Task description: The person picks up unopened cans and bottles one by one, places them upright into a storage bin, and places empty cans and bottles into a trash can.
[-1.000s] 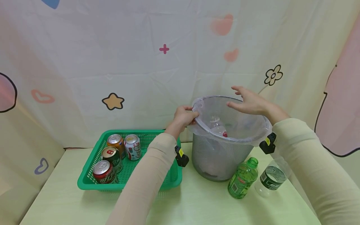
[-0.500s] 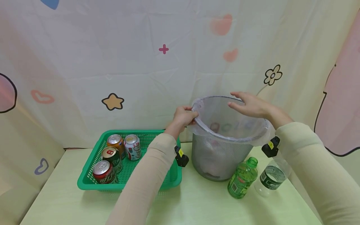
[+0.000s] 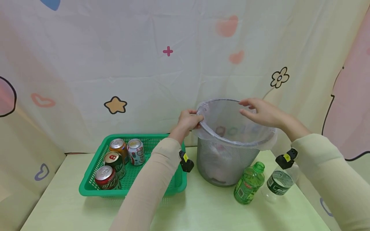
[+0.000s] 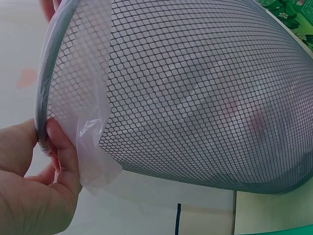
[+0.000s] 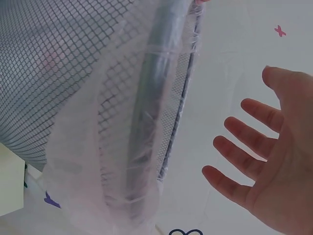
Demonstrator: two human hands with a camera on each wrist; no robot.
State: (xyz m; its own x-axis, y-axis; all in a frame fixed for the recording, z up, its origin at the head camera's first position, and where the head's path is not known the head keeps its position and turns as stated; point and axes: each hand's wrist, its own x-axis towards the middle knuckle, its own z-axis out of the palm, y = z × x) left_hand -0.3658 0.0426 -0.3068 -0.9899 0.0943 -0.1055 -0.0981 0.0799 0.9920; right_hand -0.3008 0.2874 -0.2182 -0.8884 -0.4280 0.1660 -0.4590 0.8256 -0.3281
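My left hand [image 3: 189, 120] grips the left rim of a grey mesh waste bin [image 3: 224, 165]; the left wrist view shows thumb and fingers bent round the rim and its bag. A thin see-through bin liner [image 3: 267, 142] is folded over the rim all round. With its fingers spread, my right hand [image 3: 266, 112] hovers over the bin's right side, holding nothing. In the right wrist view it stands apart from the lined rim. Blurred reddish patches show through the mesh low in the bin [image 4: 210, 98]; its floor is hidden in the head view.
A green plastic bottle [image 3: 249, 184] and a clear bottle [image 3: 278, 183] stand right of the bin's foot. On the left, a green basket [image 3: 86, 191] holds several drink cans [image 3: 136, 152] on the pale table [image 3: 199, 211]. A printed curtain hangs behind.
A clear bottle seen inside the bin one second ago has dropped out of sight. My right hand has moved slightly down and to the right. My left hand has stayed on the rim.
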